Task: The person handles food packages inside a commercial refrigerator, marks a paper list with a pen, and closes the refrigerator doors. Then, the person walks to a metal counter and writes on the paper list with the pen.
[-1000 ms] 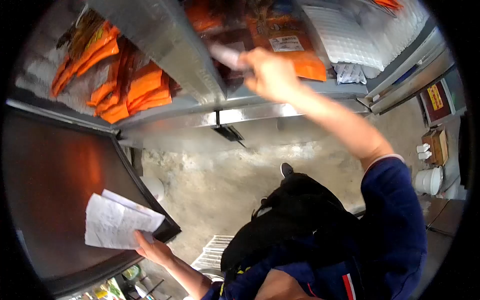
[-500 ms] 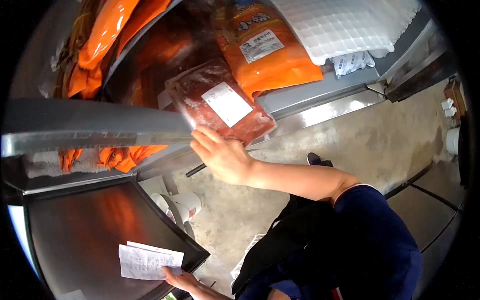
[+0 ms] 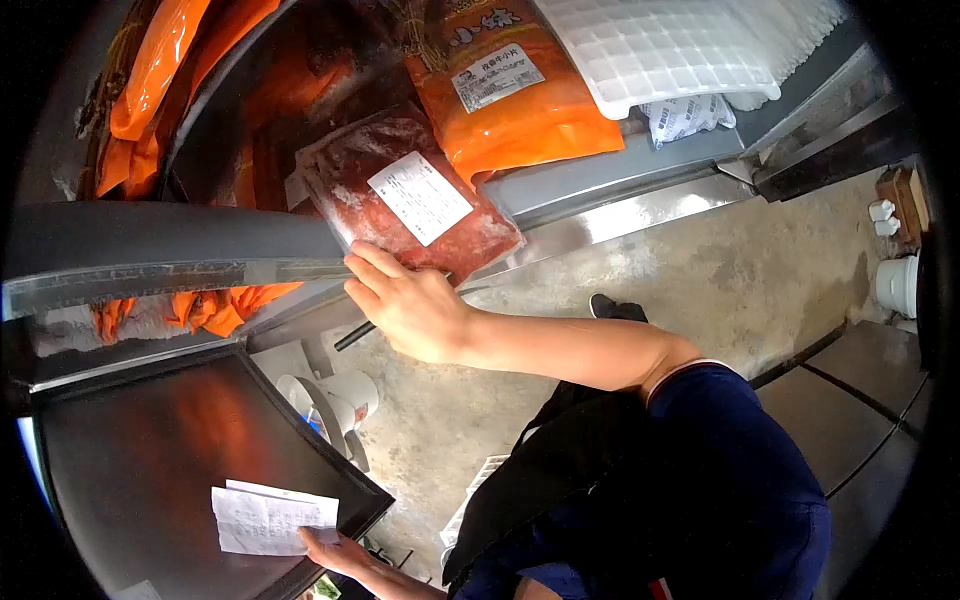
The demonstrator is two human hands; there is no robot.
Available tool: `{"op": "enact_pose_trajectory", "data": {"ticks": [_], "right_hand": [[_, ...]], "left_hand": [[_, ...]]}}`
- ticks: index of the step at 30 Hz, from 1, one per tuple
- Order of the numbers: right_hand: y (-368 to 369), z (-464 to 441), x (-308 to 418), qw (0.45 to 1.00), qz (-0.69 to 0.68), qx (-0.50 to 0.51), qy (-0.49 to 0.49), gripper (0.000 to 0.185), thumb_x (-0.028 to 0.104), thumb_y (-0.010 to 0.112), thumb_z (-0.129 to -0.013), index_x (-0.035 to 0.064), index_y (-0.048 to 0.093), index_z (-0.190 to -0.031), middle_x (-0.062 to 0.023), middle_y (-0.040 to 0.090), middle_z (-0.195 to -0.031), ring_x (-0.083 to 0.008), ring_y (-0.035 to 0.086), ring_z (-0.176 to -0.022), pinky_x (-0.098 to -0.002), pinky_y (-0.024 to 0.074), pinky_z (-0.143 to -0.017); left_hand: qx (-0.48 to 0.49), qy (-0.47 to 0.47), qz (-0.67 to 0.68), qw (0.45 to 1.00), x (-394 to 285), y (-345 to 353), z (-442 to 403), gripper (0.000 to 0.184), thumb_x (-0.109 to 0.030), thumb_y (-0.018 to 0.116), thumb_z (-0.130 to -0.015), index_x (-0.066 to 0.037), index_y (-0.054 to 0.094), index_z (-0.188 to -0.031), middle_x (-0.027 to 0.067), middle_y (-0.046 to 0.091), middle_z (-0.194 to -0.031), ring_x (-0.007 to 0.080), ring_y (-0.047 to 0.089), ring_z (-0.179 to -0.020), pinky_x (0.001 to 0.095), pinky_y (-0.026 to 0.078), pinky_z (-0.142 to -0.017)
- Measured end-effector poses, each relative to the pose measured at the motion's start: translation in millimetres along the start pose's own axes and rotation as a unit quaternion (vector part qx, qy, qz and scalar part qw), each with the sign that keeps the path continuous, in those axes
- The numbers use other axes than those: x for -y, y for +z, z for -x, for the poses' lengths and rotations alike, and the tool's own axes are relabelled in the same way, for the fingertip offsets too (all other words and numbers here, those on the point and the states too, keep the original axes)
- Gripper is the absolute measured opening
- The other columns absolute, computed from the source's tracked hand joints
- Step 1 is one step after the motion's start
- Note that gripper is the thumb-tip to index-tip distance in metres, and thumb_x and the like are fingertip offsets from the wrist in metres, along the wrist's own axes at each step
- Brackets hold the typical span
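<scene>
A flat, clear-wrapped pack of frozen red meat [image 3: 345,170] with a white label lies tilted at the freezer's front edge, its lower corner jutting past it. My right hand [image 3: 415,312] grips the pack's near lower edge, fingers bent along it; the thumb is mostly hidden. In my left hand [image 3: 330,552], low in the view, are folded white paper sheets [image 3: 270,518] with writing on them, pinched at one corner above a dark door panel [image 3: 130,450]. An orange printed bag [image 3: 530,125] with a white label sits beside the meat pack.
A white gridded plastic tray [image 3: 650,55] and a small white packet [image 3: 685,118] sit at upper right. Grey divider [image 3: 180,235] crosses the left, with orange bags [image 3: 165,70] above. White buckets [image 3: 350,395] stand on the concrete floor [image 3: 700,260].
The whole view has shifted slightly, so everything appears farther left and a little higher. My right hand stays at the meat pack and my left keeps the paper sheets.
</scene>
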State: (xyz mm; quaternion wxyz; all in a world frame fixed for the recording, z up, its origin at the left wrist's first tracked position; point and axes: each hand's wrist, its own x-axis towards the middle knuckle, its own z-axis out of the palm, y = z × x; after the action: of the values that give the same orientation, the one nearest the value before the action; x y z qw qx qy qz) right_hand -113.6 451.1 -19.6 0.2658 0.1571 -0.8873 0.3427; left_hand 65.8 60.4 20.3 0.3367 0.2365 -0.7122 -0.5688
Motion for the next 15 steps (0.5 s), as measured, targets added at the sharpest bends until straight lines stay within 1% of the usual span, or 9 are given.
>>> {"op": "enact_pose_trajectory", "data": {"ticks": [1,4,7,10,13,15], "right_hand": [[0.3,0.7,0.2,1.000,0.000,-0.004,0.001,0.046,0.005,0.062,-0.063,-0.0066,0.053,-0.107,-0.0196,0.048,-0.124,-0.0280,0.035,-0.127,-0.0286,0.0545,-0.059],[-2.8,1.7,0.1,0.999,0.021,-0.020,-0.027,0.037,0.009,0.062,-0.066,-0.0092,0.055,-0.097,-0.0245,0.050,-0.118,-0.0323,0.038,-0.123,-0.0255,0.0541,-0.064],[-7.7,1.3,0.9,0.999,0.024,-0.009,-0.027,0.037,0.010,0.063,-0.065,-0.0090,0.055,-0.096,-0.0241,0.050,-0.117,-0.0325,0.038,-0.123,-0.0258,0.0540,-0.065],[-8.3,0.6,2.4,0.999,0.033,0.013,-0.016,0.041,0.009,0.064,-0.064,-0.0089,0.054,-0.100,-0.0235,0.049,-0.118,-0.0321,0.038,-0.122,-0.0264,0.0542,-0.066],[-10.5,-1.0,5.0,1.000,0.022,0.015,0.004,0.050,0.006,0.065,-0.062,-0.0082,0.050,-0.108,-0.0240,0.044,-0.123,-0.0335,0.037,-0.123,-0.0263,0.0544,-0.067],[-13.9,-4.8,7.4,0.997,0.041,0.033,0.051,0.059,0.003,0.064,-0.062,-0.0082,0.044,-0.116,-0.0244,0.041,-0.126,-0.0354,0.036,-0.124,-0.0279,0.0543,-0.071]], "left_hand": [[0.011,0.005,-0.009,1.000,-0.8,-0.7,1.1,0.053,-0.026,0.057,-0.086,0.017,0.046,-0.114,0.0231,0.048,-0.121,0.0280,0.049,-0.109,0.0383,0.034,-0.097],[-0.008,-0.016,-0.002,1.000,1.0,-3.2,-2.0,0.052,-0.026,0.057,-0.085,0.016,0.047,-0.114,0.0227,0.048,-0.122,0.0273,0.049,-0.109,0.0382,0.034,-0.097],[-0.021,-0.019,-0.002,1.000,-0.1,-2.4,-0.8,0.053,-0.026,0.058,-0.085,0.016,0.047,-0.115,0.0223,0.048,-0.122,0.0273,0.049,-0.109,0.0383,0.035,-0.097],[-0.007,-0.024,0.005,1.000,-0.7,-2.4,-2.9,0.053,-0.025,0.059,-0.084,0.015,0.047,-0.116,0.0218,0.048,-0.122,0.0274,0.049,-0.109,0.0382,0.035,-0.096],[-0.007,-0.025,0.016,1.000,-0.9,-1.1,-1.6,0.052,-0.024,0.060,-0.083,0.014,0.047,-0.116,0.0215,0.048,-0.122,0.0271,0.049,-0.109,0.0380,0.035,-0.096],[-0.015,-0.026,0.023,0.999,0.2,4.4,-1.6,0.052,-0.024,0.060,-0.083,0.013,0.047,-0.116,0.0212,0.048,-0.122,0.0268,0.049,-0.109,0.0379,0.035,-0.096]]}}
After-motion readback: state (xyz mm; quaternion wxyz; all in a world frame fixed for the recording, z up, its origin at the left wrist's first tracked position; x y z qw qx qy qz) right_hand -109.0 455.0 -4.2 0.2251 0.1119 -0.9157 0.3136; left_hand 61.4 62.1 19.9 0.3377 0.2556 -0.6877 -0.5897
